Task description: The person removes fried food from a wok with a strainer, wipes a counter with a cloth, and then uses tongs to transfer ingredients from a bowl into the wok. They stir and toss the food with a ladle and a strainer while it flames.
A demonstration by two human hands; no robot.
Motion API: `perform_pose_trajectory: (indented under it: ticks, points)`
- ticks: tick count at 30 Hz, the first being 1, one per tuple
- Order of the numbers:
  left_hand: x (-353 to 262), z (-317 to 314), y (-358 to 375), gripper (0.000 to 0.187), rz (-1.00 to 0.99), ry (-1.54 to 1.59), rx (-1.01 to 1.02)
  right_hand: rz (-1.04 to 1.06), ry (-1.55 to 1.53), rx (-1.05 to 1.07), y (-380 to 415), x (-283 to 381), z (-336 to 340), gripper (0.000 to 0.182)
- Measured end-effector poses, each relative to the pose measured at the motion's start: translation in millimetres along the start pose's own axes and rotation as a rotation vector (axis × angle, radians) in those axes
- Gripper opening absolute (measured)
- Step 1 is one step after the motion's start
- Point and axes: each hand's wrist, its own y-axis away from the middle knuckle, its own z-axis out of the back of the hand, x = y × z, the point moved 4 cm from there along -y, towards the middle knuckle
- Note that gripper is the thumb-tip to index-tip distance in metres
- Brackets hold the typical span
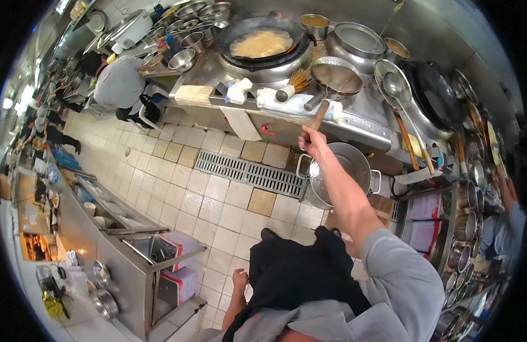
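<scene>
hand [239, 280] on the left hangs loose and empty by the apron, while the right hand [311, 141] grips the wooden handle of a strainer [336, 78] resting on the desk [366, 122] beside the wok [262, 44], a lift apparently starting that needs a steady, level raise.

Right arm stretched far forward, bare forearm below a grey sleeve, right hand [312, 141] clenched around something, knuckles up. Left arm hanging near, left hand [239, 280] slack, fingers loosely curled, holding nothing.
</scene>
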Motion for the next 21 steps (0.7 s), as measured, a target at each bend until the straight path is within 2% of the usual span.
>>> perform_pose_trajectory:
  ticks: [1,2,3,4,5,6,8,9,10,12,13,15,17,18,21]
  points:
    - [4.0,8.8,-4.5,0.024,0.049,0.085,0.001,0.133,0.201,-0.137,7.7,10.0,0.5,0.037]
    - [-2.4,19.8,-0.5,0.013,0.036,0.112,-0.006,0.332,0.305,-0.305,-7.7,13.2,12.5,0.025]
    - [9.0,25.6,-10.8,0.011,0.043,0.076,0.088,0.531,0.410,-0.467,-3.5,25.1,17.0,0.015]
    - [27.8,31.8,-28.4,0.011,0.045,0.048,0.179,0.514,0.303,-0.369,-4.6,27.8,19.8,0.013]
    - [34.2,32.0,-39.9,0.012,0.046,0.022,0.267,0.497,0.199,-0.267,31.1,46.0,14.0,0.012]
    - [17.0,35.9,-31.8,0.016,-0.057,-0.230,0.258,0.424,0.098,-0.105,52.1,57.6,10.8,0.012]
    - [0.2,34.6,-34.6,0.015,-0.298,-0.452,0.401,0.319,-0.014,0.149,72.5,87.4,0.5,0.014]
    - [-19.1,38.2,-24.9,0.014,-0.191,-0.345,0.341,0.291,-0.028,0.240,78.8,100.3,-7.1,0.016]
    - [-38.4,42.0,-14.8,0.014,-0.093,-0.230,0.271,0.309,0.027,0.241,84.9,116.9,-19.4,0.015]
    - [-4.8,29.8,-74.3,0.023,-0.438,-0.771,0.216,0.553,0.290,0.069,52.5,143.2,-34.0,0.012]
    - [0.4,31.3,-91.8,0.026,-0.221,-0.520,0.127,0.643,0.303,0.141,48.0,160.4,-51.6,0.011]
    - [-38.2,39.3,-90.7,0.027,-0.310,-0.322,-0.049,0.695,0.298,0.211,16.9,186.2,-80.6,0.010]
    - [-106.4,45.6,-74.9,0.027,-0.141,-0.237,-0.025,0.782,0.404,0.189,-12.4,212.9,-110.1,0.005]
    - [-115.3,46.3,-88.1,0.028,-0.259,-0.267,-0.100,0.748,0.407,0.160,-20.0,220.4,-123.7,0.004]
    - [-136.1,46.5,-99.4,0.030,-0.115,0.148,-0.147,0.672,0.444,0.087,-70.6,217.6,-167.5,0.006]
